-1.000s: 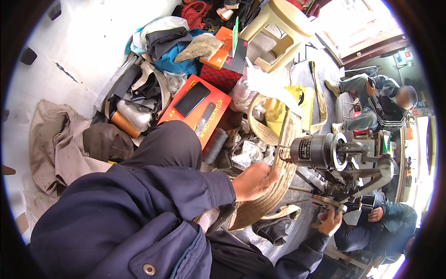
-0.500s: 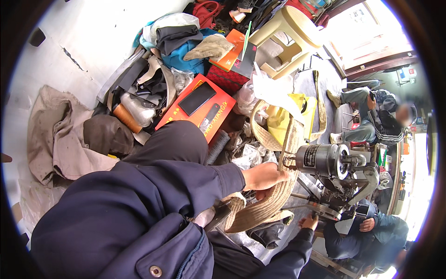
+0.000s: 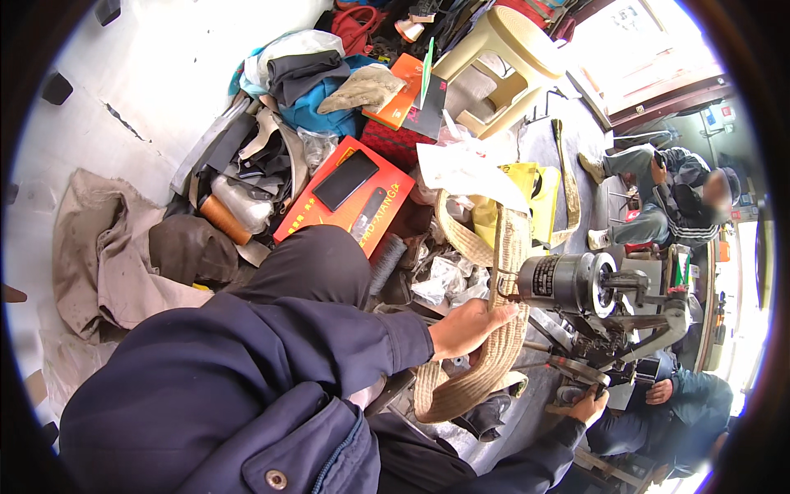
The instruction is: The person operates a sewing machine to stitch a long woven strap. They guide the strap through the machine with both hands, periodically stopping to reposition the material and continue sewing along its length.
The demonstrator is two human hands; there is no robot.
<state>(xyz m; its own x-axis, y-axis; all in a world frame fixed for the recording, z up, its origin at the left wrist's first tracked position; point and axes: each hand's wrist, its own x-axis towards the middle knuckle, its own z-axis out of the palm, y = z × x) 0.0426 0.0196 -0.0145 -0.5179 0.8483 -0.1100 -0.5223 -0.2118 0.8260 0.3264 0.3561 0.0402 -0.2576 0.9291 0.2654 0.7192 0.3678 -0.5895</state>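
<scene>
— What has shifted since the earlier frame?

— The left hand (image 3: pixel 471 327) has slid along the woven strap (image 3: pixel 504 272) towards the grey motor (image 3: pixel 568 282); its grip is closed on the strap.

— And the right hand (image 3: pixel 589 406)?

— Lower down, at the machine's underside (image 3: pixel 580 370); whether its grip is closed I cannot tell.

— Where does the strap run?

— Up from the hand past the motor and over the yellow bag (image 3: pixel 527 193), and it loops down below the wrist. An orange box (image 3: pixel 350 198) lies beyond the knee, a beige stool (image 3: pixel 502 66) farther off.

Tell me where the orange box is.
In the head view, the orange box lies upper centre-left, just beyond the person's raised knee, beside the clothes pile.
</scene>
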